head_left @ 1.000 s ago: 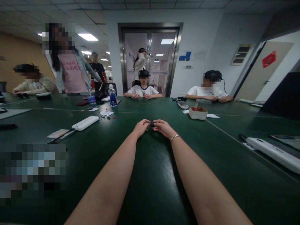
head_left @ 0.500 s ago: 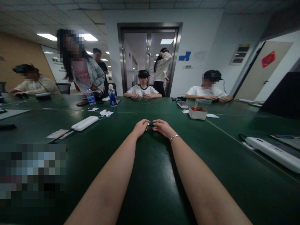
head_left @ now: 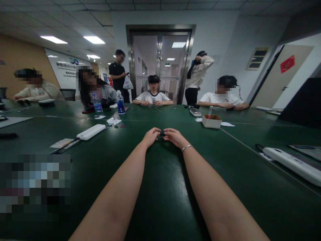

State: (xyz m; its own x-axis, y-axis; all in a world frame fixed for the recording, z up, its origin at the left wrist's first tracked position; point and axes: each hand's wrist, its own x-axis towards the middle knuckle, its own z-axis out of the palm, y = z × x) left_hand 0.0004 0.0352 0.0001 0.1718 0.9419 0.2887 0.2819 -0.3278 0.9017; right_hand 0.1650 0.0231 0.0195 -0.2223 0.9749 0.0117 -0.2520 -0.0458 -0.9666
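Two bare forearms stretch out over a dark green bench [head_left: 160,201], their elbows cut off at the lower edge. The left hand [head_left: 151,136] and right hand [head_left: 175,136] meet at a small dark object [head_left: 162,133], the fingers of both pinched on its ends. The object lies low on the bench between the fingertips, mostly hidden by them and too small to identify. A thin bracelet [head_left: 187,147] circles the right wrist.

Left of the object, nearer the camera, a blurred patch [head_left: 35,182] hides whatever lies there. Further left of the object sits a white power strip [head_left: 91,131], its cord running toward a card. Right of the object another strip [head_left: 292,163] is cut off at the frame's edge. Beyond the object to the right stands a small cardboard box [head_left: 212,121] with a red-and-white item poking out. Beyond it to the left stand two bottles [head_left: 120,104] among scattered scraps too small to read. Seated people line the far side of the bench before glass doors [head_left: 160,63], faces blurred.
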